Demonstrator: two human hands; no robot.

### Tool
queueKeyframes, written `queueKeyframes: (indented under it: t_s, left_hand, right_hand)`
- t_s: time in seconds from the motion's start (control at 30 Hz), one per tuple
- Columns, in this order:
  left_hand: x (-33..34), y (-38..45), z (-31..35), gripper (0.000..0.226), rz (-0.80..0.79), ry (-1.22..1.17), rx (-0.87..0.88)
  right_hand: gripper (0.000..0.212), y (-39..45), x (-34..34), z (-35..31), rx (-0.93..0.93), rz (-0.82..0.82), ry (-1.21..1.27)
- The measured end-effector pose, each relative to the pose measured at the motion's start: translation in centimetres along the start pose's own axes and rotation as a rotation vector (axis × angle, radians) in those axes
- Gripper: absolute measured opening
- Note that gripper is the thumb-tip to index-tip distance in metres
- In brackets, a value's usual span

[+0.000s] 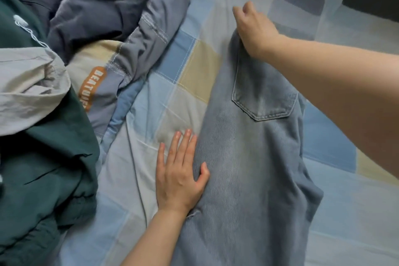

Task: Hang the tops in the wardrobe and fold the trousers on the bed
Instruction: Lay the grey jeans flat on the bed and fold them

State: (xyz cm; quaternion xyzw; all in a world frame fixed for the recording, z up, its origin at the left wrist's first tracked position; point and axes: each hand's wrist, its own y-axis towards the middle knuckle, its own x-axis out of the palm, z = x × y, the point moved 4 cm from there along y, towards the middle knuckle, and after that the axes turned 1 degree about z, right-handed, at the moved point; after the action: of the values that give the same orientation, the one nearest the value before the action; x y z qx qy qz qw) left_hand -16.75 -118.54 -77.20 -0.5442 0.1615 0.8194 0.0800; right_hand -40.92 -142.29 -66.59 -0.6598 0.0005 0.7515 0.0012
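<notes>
Light-blue jeans (pixel 248 157) are laid lengthwise on the checked bedsheet (pixel 133 175), back pocket (pixel 264 95) uppermost. The left hand (pixel 180 170) is pressed flat at the jeans' left edge, fingers straight, thumb on the denim. The jeans' top edge is held by the right hand (pixel 253 28), fingers curled; the exact pinch cannot be told. Left of the jeans, a bunched quilt (pixel 138 34), a dark-green garment (pixel 49 157) and a grey garment (pixel 30 84) are heaped.

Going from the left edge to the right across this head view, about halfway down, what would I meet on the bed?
Dark green garment → grey top lying on it → rumpled quilt with the orange label → checked sheet → left hand flat at the jeans' edge → jeans → right forearm.
</notes>
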Motion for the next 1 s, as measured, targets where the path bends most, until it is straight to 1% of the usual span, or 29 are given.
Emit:
queueKeyframes:
  t_s: [0.03, 0.07, 0.1, 0.17, 0.2, 0.23, 0.27, 0.33, 0.4, 0.43, 0.47, 0.5, 0.53, 0.6, 0.67, 0.73, 0.77, 0.8, 0.83, 0.87, 0.9, 0.93, 0.97, 1.0]
  left_hand:
    - [0.0, 0.0, 0.0, 0.065, 0.000, 0.008, 0.002]
    - [0.0, 0.1, -0.1, 0.065, 0.002, 0.015, 0.004]
    - [0.0, 0.1, -0.2, 0.065, 0.003, 0.020, 0.003]
    - [0.1, 0.0, -0.1, 0.066, -0.004, 0.029, 0.002]
    - [0.0, 0.0, -0.1, 0.066, -0.008, 0.033, -0.001]
    - [0.0, 0.0, 0.1, 0.066, -0.007, 0.035, -0.001]
    - [-0.1, 0.1, 0.1, 0.067, -0.006, 0.040, -0.004]
    - [-0.1, 0.1, 0.2, 0.067, -0.016, 0.053, -0.010]
    - [0.0, 0.1, 0.2, 0.067, -0.024, 0.064, -0.011]
    - [0.1, 0.1, 0.1, 0.067, -0.024, 0.068, -0.010]
    - [0.1, 0.1, 0.3, 0.068, -0.023, 0.069, -0.010]
    - [0.1, 0.0, 0.2, 0.068, -0.016, 0.071, -0.010]
    - [0.1, 0.0, 0.3, 0.067, -0.010, 0.071, -0.011]
    - [0.1, 0.1, 0.2, 0.067, 0.006, 0.072, -0.009]
    - [0.2, 0.0, 0.2, 0.066, 0.019, 0.075, 0.001]
    - [0.3, 0.0, 0.1, 0.066, 0.032, 0.078, 0.003]
    - [0.3, 0.0, 0.1, 0.066, 0.033, 0.078, 0.005]
    - [0.4, 0.0, 0.1, 0.066, 0.036, 0.079, 0.007]
    - [0.4, 0.0, 0.1, 0.066, 0.040, 0.079, 0.010]
    - [0.4, 0.0, 0.1, 0.065, 0.047, 0.081, 0.015]
    - [0.4, 0.0, 0.1, 0.065, 0.053, 0.081, 0.018]
    - [0.4, 0.0, 0.0, 0.065, 0.058, 0.080, 0.018]
    - [0.4, -0.1, 0.0, 0.065, 0.061, 0.080, 0.021]
    - [0.4, -0.2, 0.0, 0.065, 0.063, 0.080, 0.022]
  right_hand:
    - [0.063, -0.1, 0.2, 0.6, -0.013, -0.006, 0.110]
    - [0.069, -0.4, 0.1, 1.7, 0.017, 0.009, 0.210]
    - [0.069, -1.0, 0.0, 3.1, 0.086, 0.062, 0.292]
    - [0.055, -3.8, -0.2, 7.1, 0.319, 0.251, 0.434]
    - [0.047, -6.2, 0.3, 9.1, 0.458, 0.316, 0.498]
    - [0.039, -9.2, 1.1, 10.9, 0.604, 0.327, 0.558]
    - [0.033, -12.1, 2.6, 12.2, 0.741, 0.300, 0.611]
    - [0.022, -18.3, 6.0, 13.1, 0.972, 0.156, 0.765]
    - [0.016, -23.1, 8.4, 11.4, 1.084, 0.005, 1.007]
    - [0.015, -24.9, 8.8, 10.1, 1.101, -0.024, 1.094]
    - [0.012, -26.6, 8.9, 9.1, 1.082, -0.027, 1.129]
    - [0.007, -27.8, 8.6, 8.0, 1.026, -0.024, 1.112]
    - [0.011, -29.2, 7.9, 7.0, 0.951, -0.018, 1.060]
    - [0.032, -31.2, 6.8, 5.1, 0.805, -0.030, 1.011]
    - [0.045, -33.3, 6.1, 3.5, 0.701, -0.077, 1.071]
    - [0.049, -34.8, 6.0, 2.9, 0.650, -0.129, 1.129]
    - [0.048, -35.5, 6.1, 2.9, 0.648, -0.143, 1.191]
    - [0.046, -35.9, 6.0, 3.1, 0.694, -0.145, 1.289]
    - [0.040, -35.9, 6.1, 3.2, 0.785, -0.143, 1.385]
    - [0.030, -35.5, 6.4, 3.4, 0.874, -0.161, 1.417]
    - [0.021, -34.9, 6.8, 3.6, 0.914, -0.201, 1.382]
    - [0.023, -33.8, 7.1, 3.7, 0.866, -0.229, 1.279]
    - [0.031, -33.0, 7.2, 3.9, 0.778, -0.211, 1.153]
    - [0.036, -32.4, 7.3, 4.2, 0.712, -0.143, 1.037]
